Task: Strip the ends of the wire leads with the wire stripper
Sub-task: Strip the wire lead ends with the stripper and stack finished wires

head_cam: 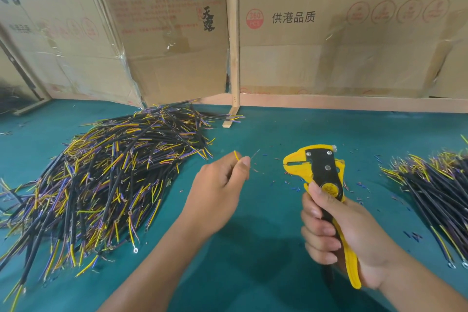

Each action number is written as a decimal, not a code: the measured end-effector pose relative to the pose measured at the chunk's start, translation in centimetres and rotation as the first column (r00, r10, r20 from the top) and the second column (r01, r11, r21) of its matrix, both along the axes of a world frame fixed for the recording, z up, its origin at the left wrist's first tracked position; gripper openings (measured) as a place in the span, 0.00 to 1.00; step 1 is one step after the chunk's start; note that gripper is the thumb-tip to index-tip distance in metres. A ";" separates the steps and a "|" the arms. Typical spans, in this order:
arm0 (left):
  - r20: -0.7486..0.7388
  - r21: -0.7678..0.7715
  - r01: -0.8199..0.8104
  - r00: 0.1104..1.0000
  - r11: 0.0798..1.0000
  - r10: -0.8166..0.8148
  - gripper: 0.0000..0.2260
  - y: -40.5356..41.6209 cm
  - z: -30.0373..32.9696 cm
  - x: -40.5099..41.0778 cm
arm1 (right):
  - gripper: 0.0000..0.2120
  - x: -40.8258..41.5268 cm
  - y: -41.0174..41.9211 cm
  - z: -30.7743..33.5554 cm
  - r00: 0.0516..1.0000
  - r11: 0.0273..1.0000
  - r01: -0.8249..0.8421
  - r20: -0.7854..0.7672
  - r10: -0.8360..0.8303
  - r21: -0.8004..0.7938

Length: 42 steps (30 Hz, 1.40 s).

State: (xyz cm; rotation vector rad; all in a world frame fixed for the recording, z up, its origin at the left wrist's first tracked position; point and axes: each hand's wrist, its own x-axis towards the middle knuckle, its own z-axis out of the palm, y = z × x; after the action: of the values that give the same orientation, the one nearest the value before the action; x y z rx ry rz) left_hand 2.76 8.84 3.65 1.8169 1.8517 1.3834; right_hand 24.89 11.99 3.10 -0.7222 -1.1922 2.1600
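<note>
A yellow lead (236,155) is pinched in the left hand (217,185), just left of the wire stripper (321,180) gripped by the right hand (336,233). Large pile (101,185) far left apparently remains; smaller pile (430,185) right, likely done.

Yellow-and-black wire stripper (319,175): upright, head pointing left, jaws nearly closed. Yellow wire lead (237,155): bare strands exposed at tip (255,154), well apart from stripper jaws.

Small assembly workshop, green bench mat (266,223), heaped wire leads (106,172) (hundreds), flattened cardboard cartons (354,45) as partitions
</note>
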 end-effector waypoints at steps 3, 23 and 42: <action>-0.017 -0.003 0.056 0.998 0.998 -0.056 0.19 -0.2 0.0 0.2 | 0.18 -0.1 0.3 -0.1 0.999 1.000 -0.017 -0.046 0.016 -0.022; 0.016 -0.088 0.286 0.958 0.954 -0.286 0.10 -1.0 0.7 0.7 | 0.19 0.7 0.5 -0.3 0.951 0.948 -0.305 0.073 0.299 0.088; -0.077 -0.201 0.250 0.960 0.947 -0.270 0.06 -1.3 0.7 1.0 | 0.15 0.6 0.3 -0.4 0.950 0.946 -0.310 0.066 0.305 0.096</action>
State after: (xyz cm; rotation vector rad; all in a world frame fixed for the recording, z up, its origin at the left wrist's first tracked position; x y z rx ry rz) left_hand 3.79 7.53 4.39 1.9797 1.6500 1.0034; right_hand 25.49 12.32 2.70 -0.5784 -1.5186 2.3171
